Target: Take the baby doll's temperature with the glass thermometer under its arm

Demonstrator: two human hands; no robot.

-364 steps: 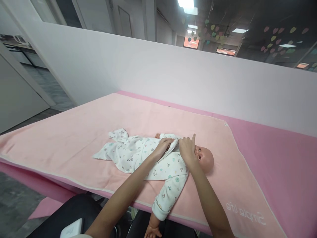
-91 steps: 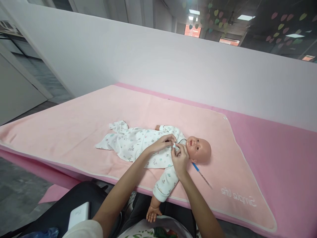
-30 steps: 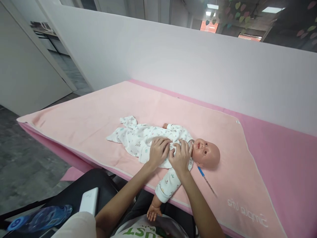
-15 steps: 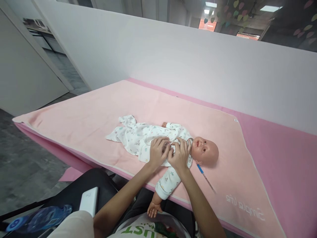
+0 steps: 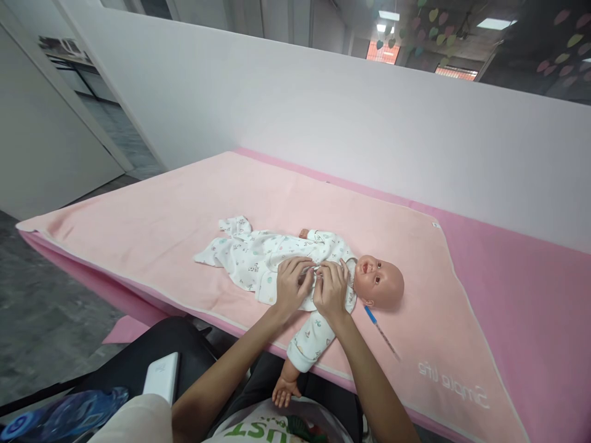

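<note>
A baby doll (image 5: 379,284) lies on its back on the pink blanket (image 5: 152,215), head to the right, in a white printed romper (image 5: 240,255). My left hand (image 5: 290,284) rests on the doll's chest, its fingers bent in a pinch on the romper's front. Beside it my right hand (image 5: 331,286) is also closed, nearer the doll's neck, fingertips close to the left ones. A thin white strip, perhaps a tie, shows between the fingertips. My fingers hide most of what they grip. The doll's near arm hangs over the table edge towards me.
A thin stick with a blue end (image 5: 381,331), perhaps a thermometer, lies by the doll's head. On a black chair (image 5: 170,337) at the lower left are a white power bank (image 5: 161,376) and a plastic bottle (image 5: 69,413). A white wall (image 5: 323,117) stands behind the table.
My right hand's fingers have drawn in and bent more towards the left hand. The left hand stays on the romper. The view has shifted slightly; the doll lies as before.
</note>
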